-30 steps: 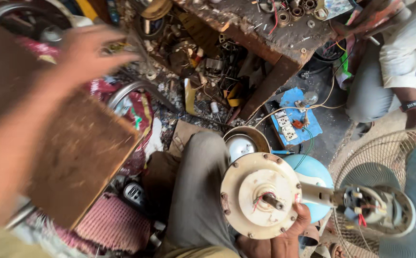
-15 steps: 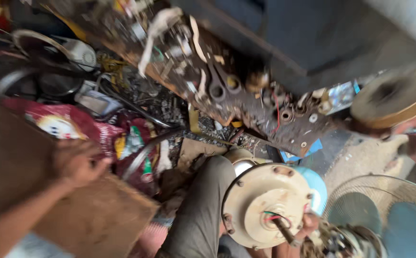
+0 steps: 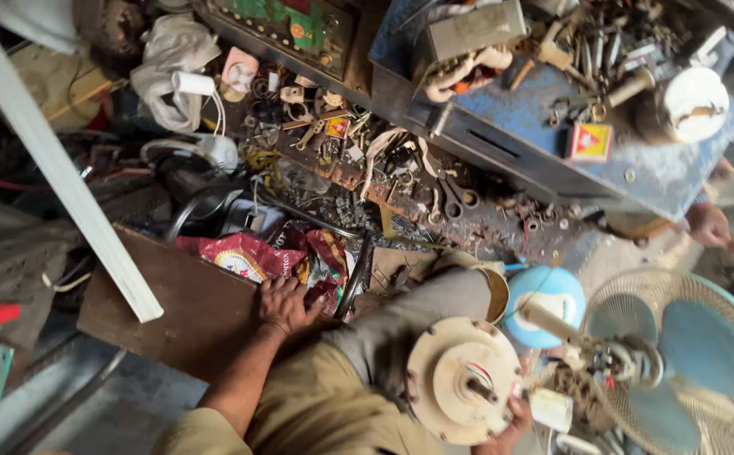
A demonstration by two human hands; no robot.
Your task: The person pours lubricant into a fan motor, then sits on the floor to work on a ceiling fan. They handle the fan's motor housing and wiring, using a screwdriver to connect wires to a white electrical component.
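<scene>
My left hand (image 3: 284, 305) rests flat, fingers spread, on the edge of a brown wooden board (image 3: 183, 313), next to a red printed bag (image 3: 253, 255). My right hand (image 3: 508, 423) grips the lower rim of a round cream-coloured fan motor housing (image 3: 455, 389) with a shaft sticking out of its middle. The housing sits against my grey-trousered knee (image 3: 421, 316). Only the fingers of my right hand show under the housing.
A cluttered workbench (image 3: 434, 202) with spanners and small parts runs across the middle; a blue metal cabinet (image 3: 544, 135) stands behind it. A fan with wire guard and blue blades (image 3: 687, 354) lies at right beside a blue round cover (image 3: 552, 299). Another person's hand (image 3: 708, 223) shows at far right.
The view has swung up toward the bench. My left hand has dropped from the air onto the wooden board. My right hand still holds the motor housing.
</scene>
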